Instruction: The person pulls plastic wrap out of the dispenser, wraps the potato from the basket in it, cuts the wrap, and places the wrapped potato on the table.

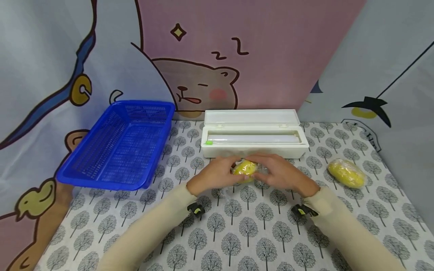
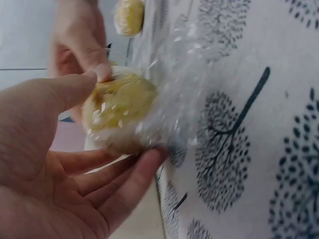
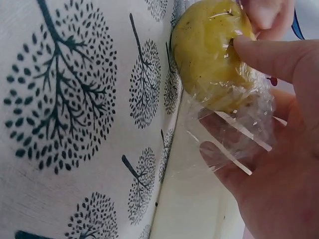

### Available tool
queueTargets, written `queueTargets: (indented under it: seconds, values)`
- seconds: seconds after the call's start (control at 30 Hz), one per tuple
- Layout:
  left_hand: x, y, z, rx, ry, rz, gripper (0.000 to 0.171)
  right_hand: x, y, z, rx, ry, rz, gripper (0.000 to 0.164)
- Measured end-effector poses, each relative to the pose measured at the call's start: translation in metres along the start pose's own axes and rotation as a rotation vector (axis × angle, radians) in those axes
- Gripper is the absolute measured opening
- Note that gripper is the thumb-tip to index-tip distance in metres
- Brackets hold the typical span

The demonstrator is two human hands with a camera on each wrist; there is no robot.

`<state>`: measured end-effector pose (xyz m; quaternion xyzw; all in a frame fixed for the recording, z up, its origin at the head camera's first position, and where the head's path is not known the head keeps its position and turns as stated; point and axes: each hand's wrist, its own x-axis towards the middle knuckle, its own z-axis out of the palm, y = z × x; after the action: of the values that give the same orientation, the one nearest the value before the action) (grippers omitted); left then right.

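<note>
Between both hands is a yellow potato (image 1: 245, 168) in clear cling film, in front of the white film box. My left hand (image 1: 218, 172) grips it from the left; in the left wrist view its thumb lies on top of the potato (image 2: 122, 102) and the fingers curl beneath. From the other side my right hand (image 1: 280, 173) holds it, the thumb pressing its surface in the right wrist view. Loose cling film (image 2: 182, 89) sticks out past one end in the left wrist view. More film (image 3: 234, 129) bunches over the right fingers.
A white cling film box (image 1: 254, 151) stands at the back, lid raised, a roll inside and a green slider on its edge. At the left sits a blue plastic basket (image 1: 142, 145). Another wrapped potato (image 1: 346, 173) lies to the right on the tree-patterned tablecloth (image 1: 234, 229).
</note>
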<state>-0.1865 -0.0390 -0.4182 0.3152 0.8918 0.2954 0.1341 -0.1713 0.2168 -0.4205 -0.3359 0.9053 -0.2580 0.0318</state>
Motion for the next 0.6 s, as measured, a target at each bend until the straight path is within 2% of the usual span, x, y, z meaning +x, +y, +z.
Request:
queueTargets:
  seconds: [0.1,0.23,0.33,0.43,0.6]
  values:
    - [0.0045,0.0005,0.0046,-0.010,-0.006,0.006,0.055,0.0009,0.0018,0.0012,0.037,0.012,0.002,0.059]
    - [0.0053,0.0013,0.0057,-0.011,-0.004,-0.017,0.060,-0.0016,0.0043,0.0017,0.060,0.061,0.024,0.056]
    - [0.0037,0.0025,0.0048,-0.035,-0.022,-0.054,0.064,-0.0035,0.0048,0.0032,0.057,0.090,0.026,0.052]
    - [0.0012,0.0027,0.0038,-0.056,-0.035,-0.082,0.061,-0.0037,0.0043,0.0054,0.050,0.100,0.006,0.049]
    - [-0.0040,0.0025,0.0008,-0.019,-0.036,-0.117,0.056,-0.0043,0.0014,0.0083,0.063,0.102,-0.007,0.048]
